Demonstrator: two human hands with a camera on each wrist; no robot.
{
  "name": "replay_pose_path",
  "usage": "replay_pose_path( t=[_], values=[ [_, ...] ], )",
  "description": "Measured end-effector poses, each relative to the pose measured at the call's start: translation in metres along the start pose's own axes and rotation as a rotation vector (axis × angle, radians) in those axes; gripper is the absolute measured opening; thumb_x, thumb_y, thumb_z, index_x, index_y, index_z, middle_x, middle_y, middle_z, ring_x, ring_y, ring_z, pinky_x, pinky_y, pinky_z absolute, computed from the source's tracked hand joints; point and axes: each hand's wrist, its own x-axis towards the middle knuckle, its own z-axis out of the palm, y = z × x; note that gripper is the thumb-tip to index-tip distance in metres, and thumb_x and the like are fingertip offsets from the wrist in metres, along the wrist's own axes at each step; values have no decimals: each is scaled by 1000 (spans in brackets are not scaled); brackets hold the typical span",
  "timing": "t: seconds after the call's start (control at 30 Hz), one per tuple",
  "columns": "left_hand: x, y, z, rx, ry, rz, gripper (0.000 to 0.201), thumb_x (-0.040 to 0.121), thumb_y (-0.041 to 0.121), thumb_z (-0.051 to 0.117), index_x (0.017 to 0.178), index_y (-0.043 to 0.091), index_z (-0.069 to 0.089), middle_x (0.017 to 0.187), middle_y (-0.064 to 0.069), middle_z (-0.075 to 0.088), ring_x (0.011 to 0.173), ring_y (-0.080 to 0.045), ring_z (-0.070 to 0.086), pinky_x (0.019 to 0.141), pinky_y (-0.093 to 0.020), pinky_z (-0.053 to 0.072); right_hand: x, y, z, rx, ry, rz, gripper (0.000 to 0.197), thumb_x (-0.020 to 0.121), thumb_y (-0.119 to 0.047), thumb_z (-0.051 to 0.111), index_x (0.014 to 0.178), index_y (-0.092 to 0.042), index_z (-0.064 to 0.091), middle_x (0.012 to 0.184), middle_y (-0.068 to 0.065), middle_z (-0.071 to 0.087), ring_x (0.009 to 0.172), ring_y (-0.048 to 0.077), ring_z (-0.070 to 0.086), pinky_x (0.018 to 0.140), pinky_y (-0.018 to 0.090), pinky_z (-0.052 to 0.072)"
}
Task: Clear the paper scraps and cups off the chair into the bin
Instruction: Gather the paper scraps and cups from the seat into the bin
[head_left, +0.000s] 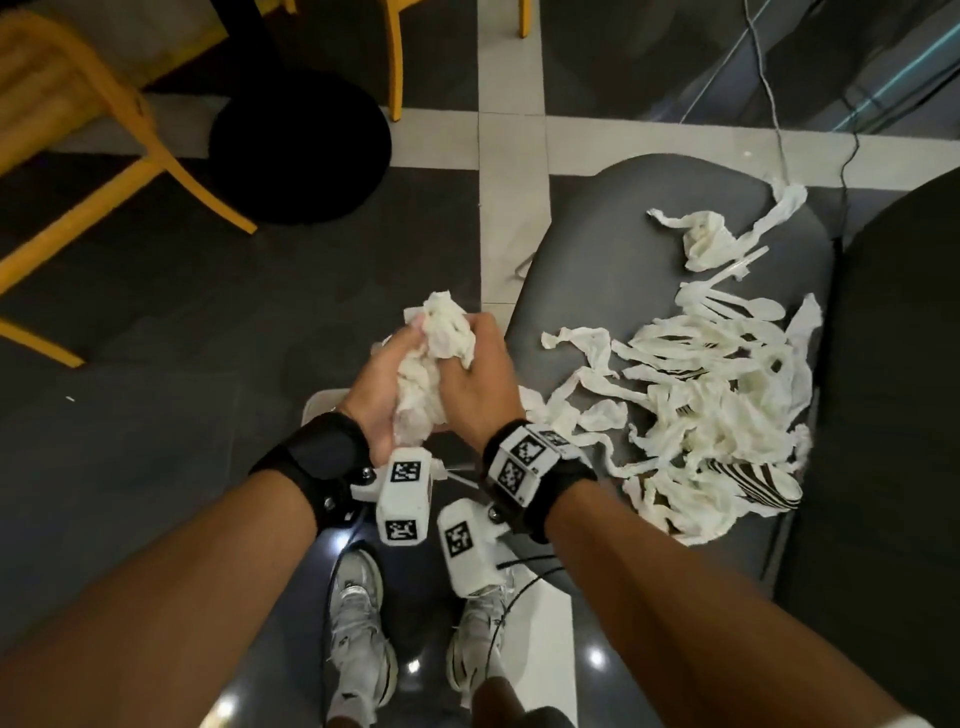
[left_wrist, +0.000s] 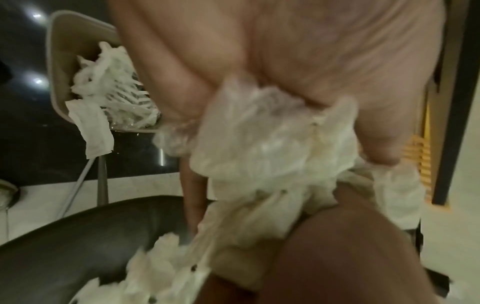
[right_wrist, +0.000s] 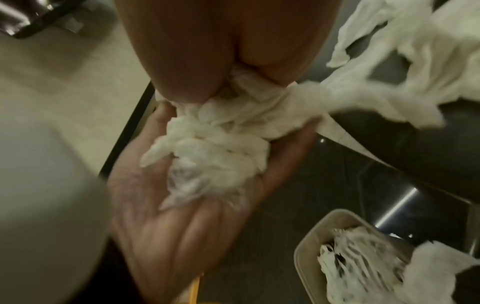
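Squeezing one paper wad (head_left: 434, 358), both hands (head_left: 436, 384) curl round it — bin (right_wrist: 311, 238) half-hidden, blurred.

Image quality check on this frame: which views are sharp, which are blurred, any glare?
Head view: mostly sharp, dim indoor light, lamp glare on the glossy floor. Left wrist: soft, the wad of paper smeared, right hand a dark blur. Right wrist: motion blur, worst on the paper strips; bin readable.

Yellow chair frame (head_left: 78, 150), upper left. Black round pedestal base (head_left: 300, 148), just right of it. Dark tiled floor (head_left: 182, 322) with pale cross bands. Thin cables (head_left: 769, 88), upper right. Pair of white sneakers (head_left: 358, 639), bottom centre.
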Motion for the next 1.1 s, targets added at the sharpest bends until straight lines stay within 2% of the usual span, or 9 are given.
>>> replay_pose_path(
  t=[0.2,0.27,0.33,0.43,0.53,0.67,0.83,0.97,1.1],
  values=[
    [-3,20,-55,115,199,118,23,95,16,53,113,9,66,98,-15,70,74,-22,74,58,-27,58,-20,-3,37,-114,-357,-139,80,83,-35,65,150,-21,24,147,0,32,131,17,44,111,36,38],
    [-7,25,-72,141,273,136,25,95,13,52,111,7,70,100,-15,76,82,-26,77,61,-31,60,-13,9,47,-386,-344,-245,104,74,-56,69,155,-28,11,156,-4,20,138,23,34,112,43,31],
    [-8,29,-91,190,322,160,28,93,10,55,115,9,71,105,-15,78,94,-31,76,72,-39,62,-4,25,56,-429,-336,-131,111,67,-68,70,155,-36,8,158,-5,24,140,24,33,111,46,33],
    [-2,31,-112,300,388,226,37,83,7,66,119,17,66,108,-11,77,97,-29,75,85,-45,61,3,48,80,-133,-522,166,76,75,-54,75,140,-42,38,133,-5,59,117,17,61,99,41,51],
    [15,17,-137,586,452,348,47,78,13,77,117,33,59,104,7,74,96,-10,71,84,-30,58,4,63,112,227,-565,362,22,90,-19,67,111,-25,64,99,4,73,85,21,71,85,45,59],
    [48,-28,-182,707,473,324,46,82,29,77,117,41,48,112,11,65,101,-6,64,81,-22,53,19,116,153,328,-400,533,39,75,-25,72,114,-29,68,108,6,75,104,27,72,87,50,59],
    [98,-82,-236,783,486,93,76,82,56,62,146,34,29,152,0,35,138,-22,41,111,-33,36,21,177,189,-221,-416,440,45,93,-24,52,137,-28,45,118,-4,63,113,25,63,97,37,50],
    [131,-103,-255,949,406,-77,90,89,64,44,160,25,5,170,0,5,156,-23,10,124,-40,15,25,227,221,-662,-619,418,79,94,-33,55,155,-9,11,153,12,40,135,33,47,109,38,42],
    [144,-97,-264,814,454,65,68,95,48,44,157,31,22,164,2,29,150,-21,29,121,-38,24,37,234,246,-863,-811,322,58,103,-21,41,153,0,19,159,18,27,145,37,30,119,44,26]
  ],
)
